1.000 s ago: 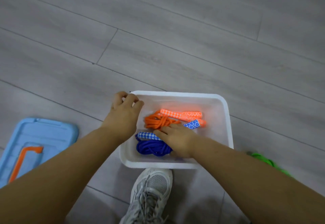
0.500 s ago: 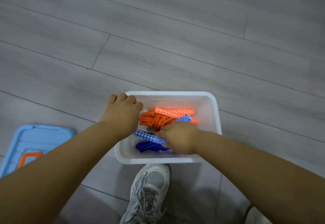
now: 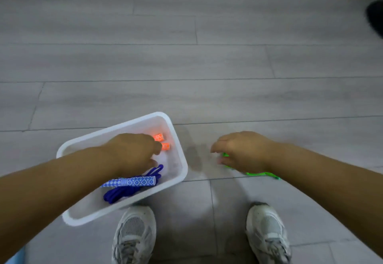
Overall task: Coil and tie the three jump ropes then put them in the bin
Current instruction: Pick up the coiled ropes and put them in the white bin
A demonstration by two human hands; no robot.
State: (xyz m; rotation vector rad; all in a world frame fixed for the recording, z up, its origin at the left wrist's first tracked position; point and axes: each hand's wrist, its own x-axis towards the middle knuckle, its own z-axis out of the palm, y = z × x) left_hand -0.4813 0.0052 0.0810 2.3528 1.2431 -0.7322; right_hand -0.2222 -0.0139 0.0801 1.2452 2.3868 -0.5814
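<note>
White bin (image 3: 116, 131) on floor (image 3: 186, 67). Inside: blue rope (image 3: 122, 193) at 6 o'clock, orange rope (image 3: 165, 146) at 1 o'clock, mostly hidden under left hand (image 3: 132, 151); its grip: cannot tell. Right hand (image 3: 244, 151) over green rope (image 3: 261, 174), 3 o'clock of bin; grasp unclear, blurred. 2 shoes (image 3: 134, 232) at 6 o'clock.

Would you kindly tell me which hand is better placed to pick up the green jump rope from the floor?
The right hand. It is directly over the green jump rope, which lies on the floor to the right of the bin. The left hand is over the bin, by the orange handles.
</note>
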